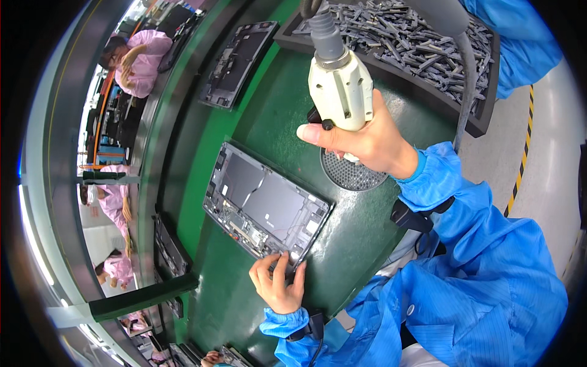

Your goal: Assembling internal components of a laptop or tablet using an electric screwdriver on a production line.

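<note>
My right hand is wrapped round a cream electric screwdriver, which hangs from a grey ribbed hose. The driver is raised above the bench, and its tip is hidden behind my hand. On the green bench lies a flat, dark grey opened laptop or tablet housing, circuit boards and thin cables exposed along its near left side. My left hand has its thumb and bent fingers at the housing's near corner, touching its edge. Whether a small part lies under those fingertips cannot be seen. Below my right hand is a round perforated dish, partly covered.
A black bin heaped with grey strips stands far right. A similar housing lies on the green belt at the far left, with more farther down. A dark bar crosses at left. People in pink work beyond; a blue sleeve shows far right.
</note>
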